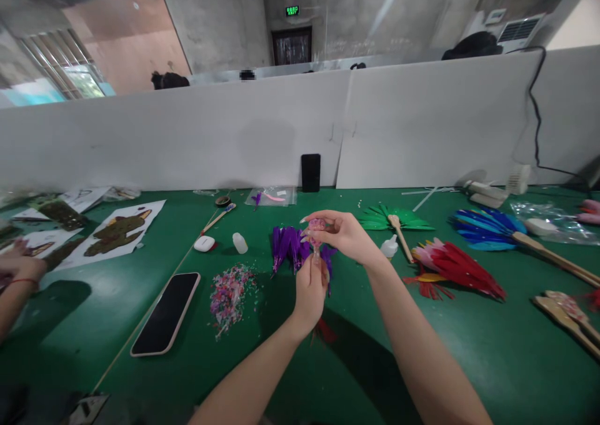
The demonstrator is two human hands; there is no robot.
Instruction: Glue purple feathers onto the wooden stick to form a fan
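My right hand (341, 232) is raised over the green table (328, 362), its fingers pinched on a small pink sparkly ornament (317, 225). Just below it my left hand (310, 290) is closed round the handle of a purple feather fan (293, 247), whose feathers spread out behind both hands. The handle itself is hidden inside my fist. A red feather tip (323, 331) pokes out beneath my left wrist.
A heap of coloured sequins (229, 294), a black phone (166, 312), a white case (204, 244) and small glue bottles (239, 243) lie left. Green (394, 219), red (454, 269) and blue (487, 228) feather fans lie right. Another person's hand (19, 269) works at far left.
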